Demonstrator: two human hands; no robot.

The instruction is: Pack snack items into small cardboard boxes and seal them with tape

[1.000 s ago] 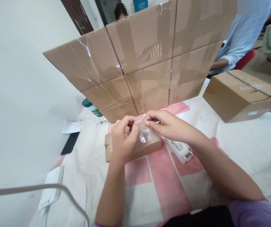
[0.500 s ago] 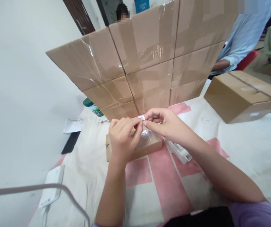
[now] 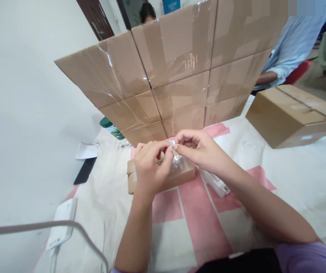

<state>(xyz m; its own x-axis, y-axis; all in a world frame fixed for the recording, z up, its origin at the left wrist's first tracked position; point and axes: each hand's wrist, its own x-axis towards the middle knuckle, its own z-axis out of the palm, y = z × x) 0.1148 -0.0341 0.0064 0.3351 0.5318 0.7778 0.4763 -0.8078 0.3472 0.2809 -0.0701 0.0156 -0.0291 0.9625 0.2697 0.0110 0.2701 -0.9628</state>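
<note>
My left hand (image 3: 153, 161) and my right hand (image 3: 195, 147) meet fingertip to fingertip above a shallow cardboard box (image 3: 177, 181). Between their pinched thumbs and forefingers is a small white piece (image 3: 172, 142) with a bluish mark, mostly covered by the fingers; its kind is too small to tell. Both hands appear to grip it. Clear plastic bags (image 3: 177, 162) show in the box below. Under my right forearm lies a white, tray-like item (image 3: 218, 184), partly hidden.
A wall of taped cardboard boxes (image 3: 180, 91) rises behind my hands. At right sits another carton (image 3: 290, 113), near a person in a blue sleeve (image 3: 282, 68). Left are a green-lidded tub (image 3: 112, 128), a dark flat object (image 3: 85, 171), a white power strip (image 3: 62, 223) and a grey cable (image 3: 77, 226).
My left hand has turned slightly and its fingers have shifted a little to the right. Less of the small white piece shows between the fingertips. My right hand stays nearly in place.
</note>
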